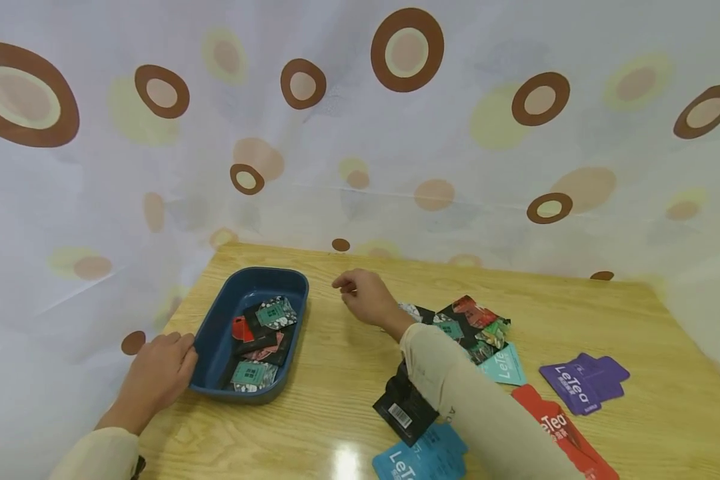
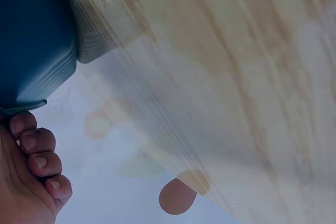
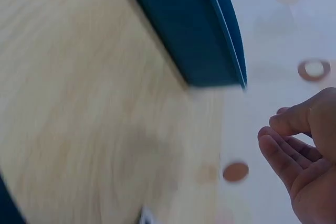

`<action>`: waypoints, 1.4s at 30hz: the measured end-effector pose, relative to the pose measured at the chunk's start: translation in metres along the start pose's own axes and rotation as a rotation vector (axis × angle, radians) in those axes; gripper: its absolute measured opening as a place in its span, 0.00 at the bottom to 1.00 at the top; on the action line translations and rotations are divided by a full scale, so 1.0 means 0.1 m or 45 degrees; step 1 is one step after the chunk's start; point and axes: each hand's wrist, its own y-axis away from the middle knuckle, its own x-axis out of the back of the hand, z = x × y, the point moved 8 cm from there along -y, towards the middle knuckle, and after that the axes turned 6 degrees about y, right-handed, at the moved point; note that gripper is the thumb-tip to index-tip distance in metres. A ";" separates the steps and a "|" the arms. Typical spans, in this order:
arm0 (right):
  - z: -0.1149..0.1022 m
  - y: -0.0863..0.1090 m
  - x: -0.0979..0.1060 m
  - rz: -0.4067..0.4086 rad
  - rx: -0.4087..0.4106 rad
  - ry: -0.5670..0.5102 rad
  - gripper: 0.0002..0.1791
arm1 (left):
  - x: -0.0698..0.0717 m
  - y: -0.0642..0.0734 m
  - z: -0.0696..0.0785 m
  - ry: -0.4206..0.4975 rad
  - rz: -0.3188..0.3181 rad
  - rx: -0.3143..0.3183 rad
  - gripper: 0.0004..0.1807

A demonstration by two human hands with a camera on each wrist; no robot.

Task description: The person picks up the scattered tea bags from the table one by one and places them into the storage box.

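Observation:
A dark blue plastic bin (image 1: 199, 363) stands at the left of the wooden table. Several small black sachets with teal and red labels (image 1: 277, 312) lie inside it. At the bin's left rim, my left hand (image 1: 161, 370) grips the edge; in the left wrist view its curled fingers (image 2: 44, 163) sit right at the rim. My right hand (image 1: 369, 297) is in the air to the right of the bin, over the table. Its fingers are loosely bent with nothing between them, as the right wrist view shows, thumb near the fingertips (image 3: 270, 137).
Right of the bin lies a pile of black sachets (image 1: 471, 317), partly hidden by my right forearm. Nearer are a black packet with a barcode (image 1: 402, 413) and blue LeTea packets (image 1: 423, 457). Teal (image 1: 505, 365), red (image 1: 567, 437) and purple (image 1: 582, 383) LeTea packets lie farther right. Patterned sheeting surrounds the table.

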 end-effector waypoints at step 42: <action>0.79 0.46 0.34 -0.198 -0.172 0.209 0.12 | 0.02 -0.01 -0.01 0.002 -0.006 -0.009 0.16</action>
